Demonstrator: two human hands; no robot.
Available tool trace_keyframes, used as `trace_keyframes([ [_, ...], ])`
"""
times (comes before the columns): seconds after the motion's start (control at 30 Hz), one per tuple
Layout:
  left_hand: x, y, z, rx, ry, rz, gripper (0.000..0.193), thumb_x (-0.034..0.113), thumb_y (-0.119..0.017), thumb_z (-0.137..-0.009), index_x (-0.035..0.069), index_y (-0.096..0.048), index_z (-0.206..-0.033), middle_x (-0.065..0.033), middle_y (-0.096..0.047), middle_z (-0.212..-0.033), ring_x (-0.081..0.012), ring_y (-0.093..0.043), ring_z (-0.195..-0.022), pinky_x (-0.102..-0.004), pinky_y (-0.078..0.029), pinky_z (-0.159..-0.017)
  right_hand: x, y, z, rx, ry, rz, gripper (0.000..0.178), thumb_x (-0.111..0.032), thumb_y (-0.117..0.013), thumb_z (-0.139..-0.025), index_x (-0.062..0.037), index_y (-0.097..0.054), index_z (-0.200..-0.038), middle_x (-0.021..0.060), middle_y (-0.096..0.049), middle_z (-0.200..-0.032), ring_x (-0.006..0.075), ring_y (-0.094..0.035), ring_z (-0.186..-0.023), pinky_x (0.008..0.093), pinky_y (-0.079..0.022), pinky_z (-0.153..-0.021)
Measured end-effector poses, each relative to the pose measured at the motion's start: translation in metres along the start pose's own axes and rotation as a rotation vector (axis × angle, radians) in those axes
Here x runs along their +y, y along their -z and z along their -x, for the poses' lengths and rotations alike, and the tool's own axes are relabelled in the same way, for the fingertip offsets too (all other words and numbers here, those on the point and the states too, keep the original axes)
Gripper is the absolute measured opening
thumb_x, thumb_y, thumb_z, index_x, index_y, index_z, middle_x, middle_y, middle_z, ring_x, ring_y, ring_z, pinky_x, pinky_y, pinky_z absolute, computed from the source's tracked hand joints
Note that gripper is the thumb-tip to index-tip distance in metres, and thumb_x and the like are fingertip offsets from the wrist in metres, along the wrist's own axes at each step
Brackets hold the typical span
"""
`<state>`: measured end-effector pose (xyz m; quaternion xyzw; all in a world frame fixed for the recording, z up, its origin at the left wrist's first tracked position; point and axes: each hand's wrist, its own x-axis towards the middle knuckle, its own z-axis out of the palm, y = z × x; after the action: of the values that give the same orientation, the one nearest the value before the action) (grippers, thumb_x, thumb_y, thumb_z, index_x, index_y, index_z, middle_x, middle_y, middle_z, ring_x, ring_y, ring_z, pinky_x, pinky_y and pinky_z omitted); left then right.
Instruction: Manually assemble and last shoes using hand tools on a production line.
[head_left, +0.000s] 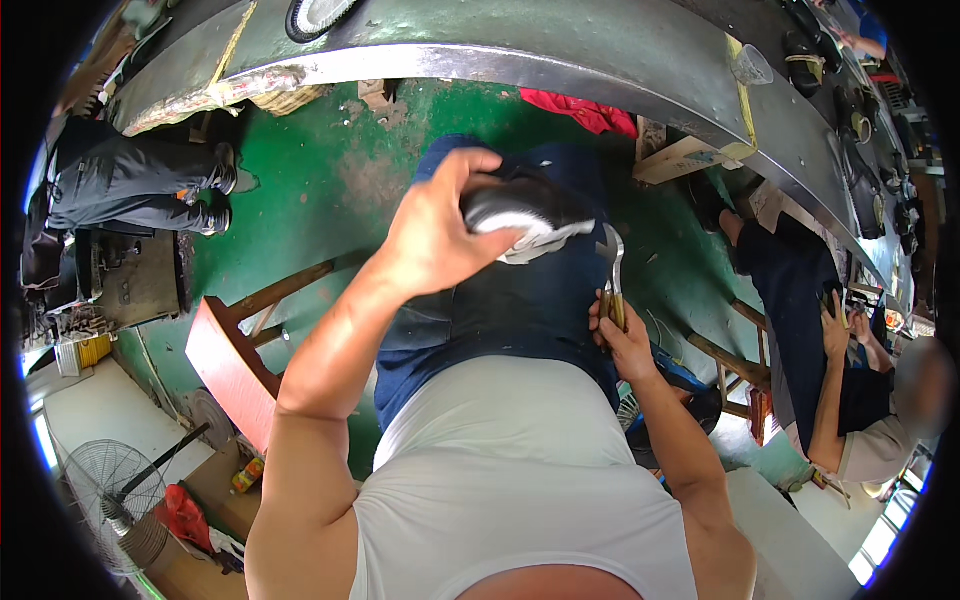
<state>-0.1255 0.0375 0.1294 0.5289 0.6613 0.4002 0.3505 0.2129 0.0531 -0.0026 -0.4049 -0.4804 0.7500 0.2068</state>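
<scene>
Left hand (435, 235) grip closed over a dark shoe (520, 215) with pale rubbery sole, held above the lap on blue trousers. Right hand (625, 340) grip wrapped tight round pincers (612, 270), metal jaws curved, yellowish handles, tip just beside the shoe's sole. Beyond: curved grey metal worktop (560, 50), green painted floor (320, 180), wooden stool (235, 350).

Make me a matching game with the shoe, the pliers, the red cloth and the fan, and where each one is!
Things:
1. shoe
2. pliers
3. red cloth
4. fan

Places:
A. on the green floor under the edge of the long metal bench
B. in the left hand, over the lap
C. at the lower left, by the white surface
D. in the right hand, jaws pointing up

Pairs: 1-B, 2-D, 3-A, 4-C
</scene>
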Motion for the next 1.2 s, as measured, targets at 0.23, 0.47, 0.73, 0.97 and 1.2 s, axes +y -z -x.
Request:
trace_keyframes([
  [0.23, -0.049, -0.058, -0.079, -0.167, 0.288, -0.131, 0.056, 0.032, -0.082, -0.079, -0.005, -0.062, -0.116, -0.0190, -0.069, -0.105, -0.0256, -0.068, -0.090, -0.0354, -0.054, -0.081, -0.017, -0.007, 0.002, 0.018, 0.012, 0.305, 0.034, -0.021, -0.058, -0.097, 0.0030, -0.055, -0.122, 0.0066, -0.064, -0.096, 0.0115, -0.061, -0.081, 0.0283, -0.049, -0.071],
  [0.47, -0.091, -0.093, 0.022, -0.042, 0.022, -0.256, 0.030, 0.022, -0.071, -0.084, 0.001, -0.069, -0.106, -0.0220, -0.068, -0.085, -0.0365, -0.067, -0.078, -0.0427, -0.054, -0.071, -0.090, -0.019, -0.005, -0.174, -0.088, 0.823, 0.035, -0.016, -0.059, -0.093, 0.0060, -0.057, -0.120, 0.0219, -0.066, -0.100, 0.0345, -0.066, -0.088, 0.0365, -0.052, -0.080],
  [0.73, -0.078, -0.101, 0.026, 0.043, -0.046, -0.466, 0.018, 0.018, -0.059, -0.090, 0.001, -0.061, -0.082, -0.0175, -0.066, -0.076, -0.0370, -0.066, -0.074, -0.0470, -0.054, -0.067, -0.074, -0.019, -0.037, -0.120, 0.392, 1.221, 0.044, -0.019, -0.061, -0.092, 0.0078, -0.055, -0.126, 0.0269, -0.065, -0.109, 0.0413, -0.063, -0.101, 0.0416, -0.050, -0.092],
  [0.97, -0.103, -0.111, 0.023, 0.150, 0.037, -0.180, 0.036, 0.030, -0.051, -0.100, -0.002, -0.065, -0.111, -0.0202, -0.068, -0.100, -0.0312, -0.066, -0.094, -0.0406, -0.052, -0.084, -0.156, -0.032, -0.077, -0.424, -0.391, 0.958, 0.031, -0.027, -0.060, -0.095, 0.0039, -0.063, -0.095, 0.0220, -0.067, -0.084, 0.0392, -0.066, -0.082, 0.0443, -0.052, -0.074],
  [1.2, -0.123, -0.111, 0.010, -0.158, 0.689, 1.264, 0.063, 0.052, -0.042, -0.103, 0.003, -0.048, -0.141, -0.0095, -0.056, -0.136, -0.0204, -0.052, -0.123, -0.0362, -0.041, -0.107, -0.111, -0.052, -0.084, -0.338, -0.074, 1.183, 0.030, -0.025, -0.057, -0.096, 0.0042, -0.062, -0.095, 0.0266, -0.067, -0.090, 0.0454, -0.064, -0.088, 0.0507, -0.050, -0.078],
])
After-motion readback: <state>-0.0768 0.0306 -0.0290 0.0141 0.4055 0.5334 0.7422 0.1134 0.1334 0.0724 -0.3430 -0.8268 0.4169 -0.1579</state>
